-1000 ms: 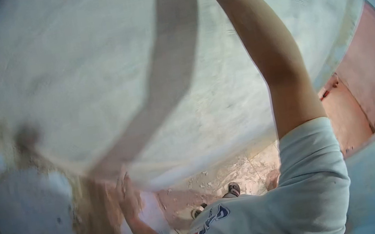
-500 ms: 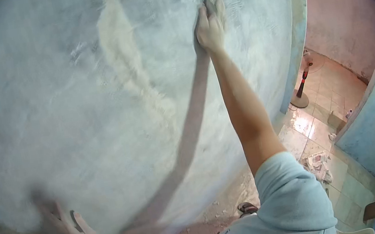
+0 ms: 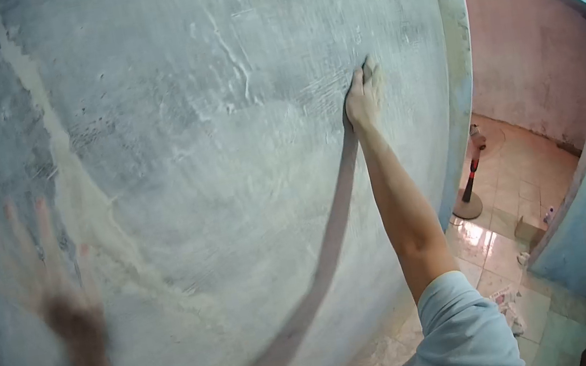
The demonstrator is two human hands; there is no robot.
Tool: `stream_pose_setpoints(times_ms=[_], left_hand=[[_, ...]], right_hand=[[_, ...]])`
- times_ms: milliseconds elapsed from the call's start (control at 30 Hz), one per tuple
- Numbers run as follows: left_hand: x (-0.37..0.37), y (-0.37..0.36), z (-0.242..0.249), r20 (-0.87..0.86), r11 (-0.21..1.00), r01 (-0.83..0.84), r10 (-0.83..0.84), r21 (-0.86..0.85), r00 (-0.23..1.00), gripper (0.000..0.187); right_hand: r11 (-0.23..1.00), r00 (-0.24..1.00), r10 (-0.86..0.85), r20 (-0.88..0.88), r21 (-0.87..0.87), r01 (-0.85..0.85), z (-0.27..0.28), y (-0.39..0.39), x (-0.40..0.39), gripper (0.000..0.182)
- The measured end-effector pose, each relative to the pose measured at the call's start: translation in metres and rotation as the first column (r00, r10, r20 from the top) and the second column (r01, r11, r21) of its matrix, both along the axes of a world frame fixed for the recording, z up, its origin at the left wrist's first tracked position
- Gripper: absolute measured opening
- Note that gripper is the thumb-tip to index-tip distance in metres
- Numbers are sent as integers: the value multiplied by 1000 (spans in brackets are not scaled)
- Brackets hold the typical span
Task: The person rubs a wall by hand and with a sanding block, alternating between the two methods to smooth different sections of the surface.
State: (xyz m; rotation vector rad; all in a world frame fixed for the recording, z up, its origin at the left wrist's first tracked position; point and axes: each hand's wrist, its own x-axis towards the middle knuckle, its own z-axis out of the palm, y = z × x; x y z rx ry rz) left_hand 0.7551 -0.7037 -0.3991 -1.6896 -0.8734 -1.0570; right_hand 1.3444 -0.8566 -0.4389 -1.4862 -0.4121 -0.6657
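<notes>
A grey-blue plastered wall point(image 3: 222, 217) with pale patched streaks and scratches fills most of the view. High on its right side, my right hand point(image 3: 362, 101) presses a flat beige pad point(image 3: 379, 83) to the surface, fingers closed over it. The pad's exact kind does not show. My left hand point(image 3: 55, 278), smeared by motion, is at the lower left with its fingers spread and nothing in them. It overlaps the wall near the long pale filler streak point(image 3: 84, 193). The right arm throws a long shadow down the plaster.
To the right, a doorway opens on a pink-walled room point(image 3: 533, 53). A pedestal fan point(image 3: 471, 182) stands on its tiled floor. Crumpled paper point(image 3: 508, 310) lies on the tiles, and a small box point(image 3: 529, 228) sits by the door edge. Debris point(image 3: 382, 357) lines the wall's foot.
My view has tilted up, so the wall and doorway sit lower. My left hand has risen from the bottom left, fingers now spread upward. My right hand still holds the pad against the wall.
</notes>
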Motion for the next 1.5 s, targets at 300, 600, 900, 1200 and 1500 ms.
stream_pose_setpoints(times_ms=[300, 600, 900, 1200, 1500], left_hand=[[161, -46, 44, -140, 984, 149, -134, 101, 981, 76], [302, -77, 12, -494, 969, 211, -247, -130, 833, 73], [411, -96, -37, -692, 932, 179, -354, -314, 629, 65], [315, -106, 61, -597, 955, 213, -295, -206, 746, 72], [165, -45, 151, -84, 985, 112, -102, 128, 991, 76]], right_hand=[[996, 849, -56, 525, -26, 82, 229, 33, -66, 68], [998, 322, 24, 947, -41, 48, 268, 86, -254, 67], [978, 63, -206, 977, 204, 38, 321, 108, -220, 63], [991, 651, -59, 757, -33, 129, 354, 9, -6, 68], [986, 843, -75, 532, -88, 143, 324, -20, 91, 63]])
